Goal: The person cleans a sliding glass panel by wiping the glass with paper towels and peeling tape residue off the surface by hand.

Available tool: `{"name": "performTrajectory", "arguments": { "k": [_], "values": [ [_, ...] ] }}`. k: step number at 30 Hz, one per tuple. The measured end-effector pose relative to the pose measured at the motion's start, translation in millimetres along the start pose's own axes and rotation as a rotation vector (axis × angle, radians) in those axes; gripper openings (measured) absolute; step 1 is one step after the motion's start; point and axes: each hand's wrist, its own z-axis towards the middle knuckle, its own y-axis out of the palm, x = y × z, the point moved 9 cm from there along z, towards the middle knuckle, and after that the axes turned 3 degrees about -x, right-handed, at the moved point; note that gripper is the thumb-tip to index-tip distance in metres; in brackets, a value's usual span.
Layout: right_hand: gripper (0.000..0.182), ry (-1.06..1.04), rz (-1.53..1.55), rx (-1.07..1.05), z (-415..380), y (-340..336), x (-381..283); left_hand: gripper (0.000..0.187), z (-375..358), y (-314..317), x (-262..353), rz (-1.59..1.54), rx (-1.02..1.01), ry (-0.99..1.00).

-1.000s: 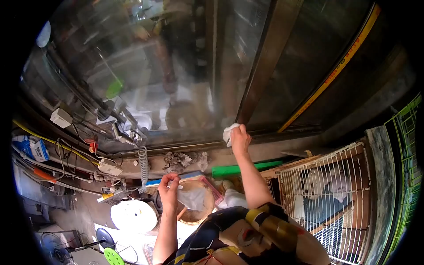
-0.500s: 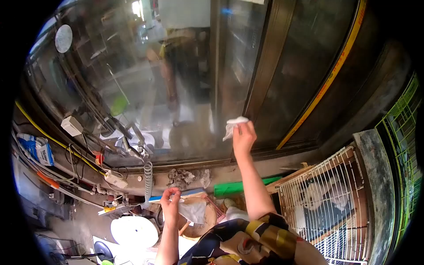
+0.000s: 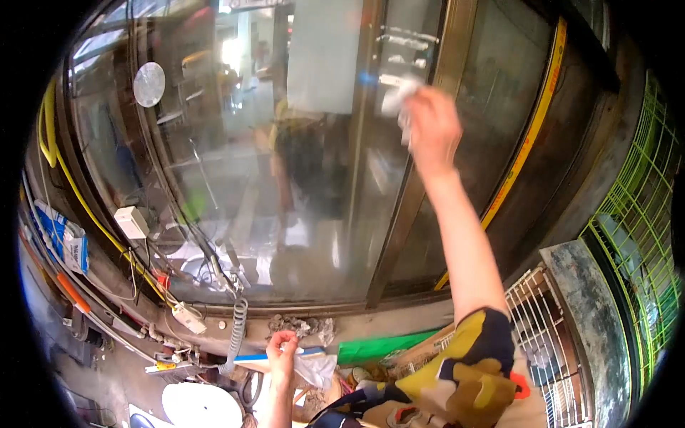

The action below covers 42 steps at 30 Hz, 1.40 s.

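Note:
My right hand [image 3: 432, 128] is raised at the upper middle of the window, closed on a crumpled white wipe [image 3: 394, 100]. The wipe is at the glass pane [image 3: 399, 150], beside the brown frame bar [image 3: 446, 53]; motion blurs both hand and wipe. Low in the middle, my left hand [image 3: 282, 349] is closed in a pinch. From its fingers a second thin white wipe [image 3: 315, 369] seems to hang down to the right. White streaks mark the glass above my right hand.
A coiled grey hose [image 3: 238, 335] hangs left of my left hand. Cables and a white box [image 3: 132, 222] line the left wall. A wire cage [image 3: 549, 349] and green mesh [image 3: 638, 178] stand right. Grey crumpled scraps [image 3: 303, 327] lie on the sill, above a green strip [image 3: 385, 346].
My right hand has moved up and to the right along the window with its wipe. The view has tilted upward. My left hand stays low, still pinching.

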Motion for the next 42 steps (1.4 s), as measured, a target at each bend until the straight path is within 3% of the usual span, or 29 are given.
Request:
{"name": "performTrajectory", "arguments": {
  "k": [5, 8, 19, 24, 25, 28, 31, 35, 42],
  "values": [
    [0.012, -0.102, 0.189, -0.316, -108, -6, -40, 0.012, 6, 4, -1, 0.025, -0.004, -0.020],
    [0.013, -0.150, 0.227, -0.466, -115, -10, -43, 0.012, 10, 10, 7, 0.017, -0.031, -0.016],
    [0.015, -0.131, 0.076, 0.028, 73, 5, 33, 0.013, 11, 12, 42, 0.006, -0.036, 0.071],
    [0.023, 0.147, 0.368, 0.113, 119, 7, 77, 0.015, 31, 29, 158, 0.366, -0.072, 0.349],
    [0.024, 0.149, 0.381, 0.139, 125, 7, 81, 0.016, 39, 37, 187, 0.442, -0.106, 0.438],
    [0.027, 0.225, 0.509, 0.206, 128, 8, 95, 0.015, 41, 77, 295, 0.703, -0.040, 0.967],
    [0.029, 0.384, 0.715, 0.236, 118, 15, 115, 0.018, 34, 138, 381, 0.735, -0.083, 1.142],
    [0.027, 0.441, 0.858, 0.259, 113, 14, 120, 0.025, 42, 217, 437, 0.852, 0.025, 1.502],
    [0.025, 0.378, 0.899, 0.283, 111, 13, 121, 0.026, 81, 313, 461, 1.059, 0.176, 1.650]
  ]
}}
